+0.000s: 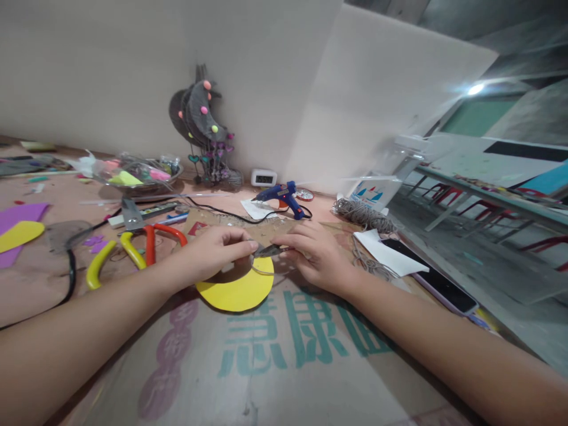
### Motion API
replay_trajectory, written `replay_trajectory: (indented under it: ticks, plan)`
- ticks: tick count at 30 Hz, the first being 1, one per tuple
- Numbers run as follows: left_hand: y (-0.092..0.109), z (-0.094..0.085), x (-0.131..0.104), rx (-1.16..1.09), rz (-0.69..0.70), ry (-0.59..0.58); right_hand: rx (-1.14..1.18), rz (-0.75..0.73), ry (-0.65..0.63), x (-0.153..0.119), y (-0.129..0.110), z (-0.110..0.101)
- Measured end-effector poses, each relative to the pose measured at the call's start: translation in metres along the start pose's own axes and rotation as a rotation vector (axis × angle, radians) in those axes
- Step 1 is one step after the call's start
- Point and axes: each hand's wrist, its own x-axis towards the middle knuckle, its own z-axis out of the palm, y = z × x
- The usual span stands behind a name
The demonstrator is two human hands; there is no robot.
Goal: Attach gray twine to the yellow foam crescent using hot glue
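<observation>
Clock set on the yellow cutout, 12 = away from the wearer. Yellow cutout lies flat on the cardboard, partly under the left hand; gray string runs across its upper right part.

Left hand at 11 o'clock: thumb and index brought together at the near tip of a dark pointed tool; can't tell if they grip the tip or something small beside it. Right hand at 2 o'clock: fingers curled, gripping the dark pointed tool, which points left toward the left fingertips. Exact type of tool unclear.

10 o'clock: red handles and yellow handles of hand tools, near the left forearm. Farther the same way, metal bowl with colored bits in plastic. 9 o'clock: purple sheet, another yellow piece on top. Between 11 and 12: gray moon decoration with pompoms, against the wall. Between 12 and 1: small white clock. 1 o'clock: blue glue gun, black cord. 2 o'clock: gray yarn bundle. Between 2 and 3: white paper, partly over phone, which lies at 3 o'clock.
</observation>
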Motion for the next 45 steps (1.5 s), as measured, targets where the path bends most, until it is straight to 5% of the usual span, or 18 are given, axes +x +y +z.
replay_trajectory:
  ticks: [22,31,45]
  plan:
    - [-0.0001,0.0002,0.0002,0.067,-0.019,0.005,-0.036,-0.036,0.020,0.0027,-0.0057,0.0003]
    - [-0.0036,-0.0003,0.0008,-0.005,-0.015,-0.011,0.137,0.132,0.179,-0.0002,-0.0007,0.0030]
    - [-0.0009,0.0008,0.0010,-0.038,-0.011,-0.014,0.055,0.083,0.046,-0.0010,0.0028,0.0001]
